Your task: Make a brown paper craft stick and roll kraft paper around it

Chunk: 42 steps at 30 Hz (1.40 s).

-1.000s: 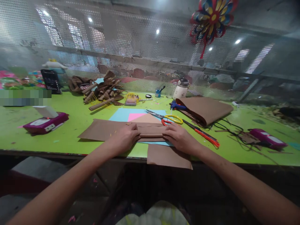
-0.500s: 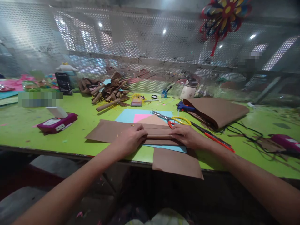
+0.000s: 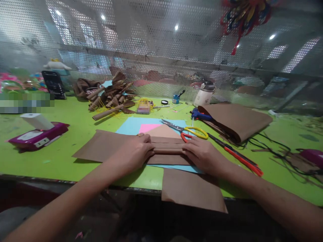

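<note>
A brown paper tube (image 3: 168, 149), rolled tight, lies crosswise on a flat strip of brown paper (image 3: 101, 146). My left hand (image 3: 137, 151), a ring on one finger, has closed fingers on the tube's left end. At its right end, my right hand (image 3: 202, 153) grips it with bent fingers and the thumb below. Just behind the right hand rest scissors (image 3: 195, 132) with yellow and red handles, blades apart. Light blue sheets (image 3: 128, 124) and a pink sheet (image 3: 147, 128) lie underneath. Another brown piece (image 3: 193, 190) hangs over the table's front edge.
Left stands a purple power strip (image 3: 27, 139) with a white plug; behind it leans a phone (image 3: 54, 85). Brown paper rolls (image 3: 113, 97) are heaped at the back. Right are a blue glue gun (image 3: 200, 115), folded brown paper (image 3: 234, 121), a red-handled tool (image 3: 239, 158) and black cables (image 3: 272, 151).
The view has shifted nearer to the table. Both hands keep hold of the tube's ends; the tube looks nearly the same, with the left hand slightly farther left.
</note>
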Motion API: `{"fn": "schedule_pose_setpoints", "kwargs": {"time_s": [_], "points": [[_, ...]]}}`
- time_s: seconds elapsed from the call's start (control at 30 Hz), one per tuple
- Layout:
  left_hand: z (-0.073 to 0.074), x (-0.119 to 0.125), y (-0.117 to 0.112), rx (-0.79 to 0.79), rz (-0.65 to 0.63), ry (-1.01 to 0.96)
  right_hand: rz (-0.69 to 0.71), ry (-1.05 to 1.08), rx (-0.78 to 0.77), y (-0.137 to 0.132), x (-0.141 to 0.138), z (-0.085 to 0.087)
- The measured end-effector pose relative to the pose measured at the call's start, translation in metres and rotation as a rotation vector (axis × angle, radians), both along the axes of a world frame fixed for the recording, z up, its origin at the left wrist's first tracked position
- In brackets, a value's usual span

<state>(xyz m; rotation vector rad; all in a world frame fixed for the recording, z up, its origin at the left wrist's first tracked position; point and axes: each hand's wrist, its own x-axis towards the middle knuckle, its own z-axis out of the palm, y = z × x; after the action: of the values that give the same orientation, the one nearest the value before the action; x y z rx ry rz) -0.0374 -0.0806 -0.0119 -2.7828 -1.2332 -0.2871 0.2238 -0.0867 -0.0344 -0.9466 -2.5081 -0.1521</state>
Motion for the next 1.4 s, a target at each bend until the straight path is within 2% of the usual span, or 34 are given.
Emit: {"fn": "schedule_pose_setpoints", "kwargs": {"time_s": [0.13,0.4,0.6,0.73,0.93,1.03,1.13,1.27,1.4], "points": [[0.001,0.002,0.001,0.025,-0.077,0.069,0.012,-0.078,-0.004,-0.003,-0.002,0.003],[-0.004,0.009,0.001,0.167,-0.02,0.102,-0.022,-0.121,-0.01,0.009,-0.003,0.003],[0.002,0.012,-0.003,0.192,-0.059,0.166,-0.026,-0.205,-0.065,0.011,-0.002,0.015],[0.001,0.014,-0.003,0.192,-0.071,0.135,-0.052,-0.287,0.006,0.009,-0.014,0.022],[-0.006,0.004,0.009,0.203,-0.095,0.115,-0.062,-0.339,0.064,0.015,-0.037,0.011],[0.0,0.0,0.014,0.151,-0.096,0.067,-0.121,-0.29,0.056,0.017,-0.038,0.012],[0.014,-0.001,0.016,0.135,-0.1,0.039,-0.159,-0.243,0.014,0.015,-0.035,0.022],[0.027,-0.002,0.019,0.113,-0.154,-0.007,-0.134,-0.207,-0.056,0.011,-0.03,0.042],[0.031,-0.003,0.023,0.11,-0.177,-0.05,-0.087,-0.173,-0.057,0.01,-0.027,0.054]]}}
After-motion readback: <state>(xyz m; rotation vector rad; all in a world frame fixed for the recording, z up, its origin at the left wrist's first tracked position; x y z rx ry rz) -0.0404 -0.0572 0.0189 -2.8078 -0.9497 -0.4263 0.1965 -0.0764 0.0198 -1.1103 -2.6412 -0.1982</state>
